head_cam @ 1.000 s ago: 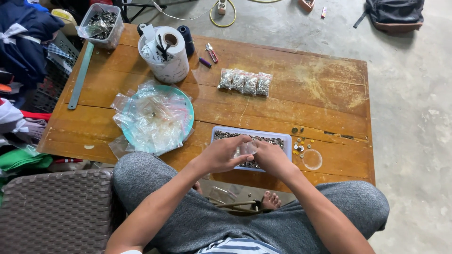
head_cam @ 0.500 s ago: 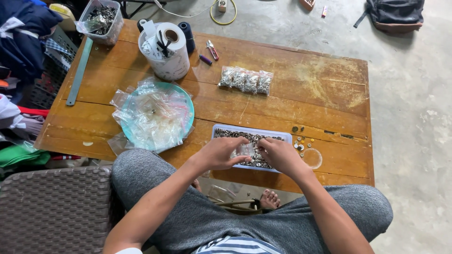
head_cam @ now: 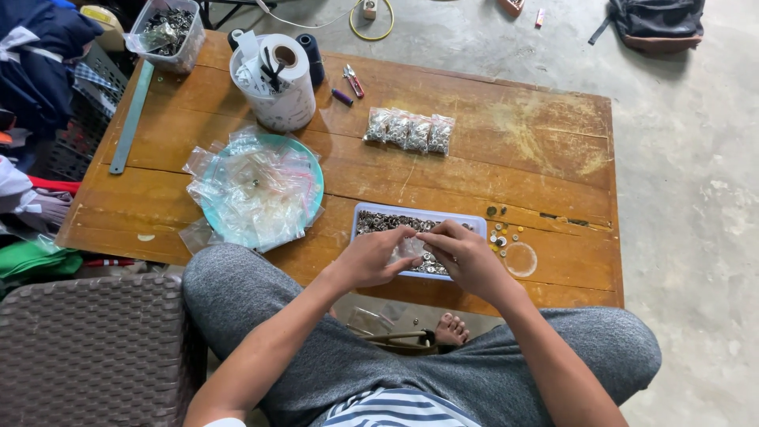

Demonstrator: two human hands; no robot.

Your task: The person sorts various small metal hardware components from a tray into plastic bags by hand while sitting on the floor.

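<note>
Both hands have drawn closer together over the tray since the earlier frames, fingertips now meeting around a small clear bag.

Left to right: far left of the fingers, a metal ruler (head_cam: 131, 119) lies along the table edge; a clear tub of metal parts (head_cam: 167, 32) sits at the far corner. Teal plate (head_cam: 310, 168) heaped with empty zip bags (head_cam: 251, 194) lies left of the left hand. White bucket of tools (head_cam: 274, 83) stands beyond it.

Left hand (head_cam: 371, 258) is pinched narrow, thumb and forefinger gripping the small clear bag (head_cam: 409, 249) over the near edge of the blue tray of metal snaps (head_cam: 387, 220). Right hand (head_cam: 468, 257) touches the same bag from the other side, fingers curled tight on it; can't tell whether it also holds snaps. Four filled bags (head_cam: 409, 131) lie in a row well beyond the fingertips.

Just right of the right hand: loose snaps (head_cam: 501, 236) and a clear round lid (head_cam: 521, 259) on the wooden table (head_cam: 538, 150).

Step looks like filling or sealing a bag of snaps, judging by the pinch. Next move likely needs the zip pressed shut with the bag kept level over the tray so nothing spills.
</note>
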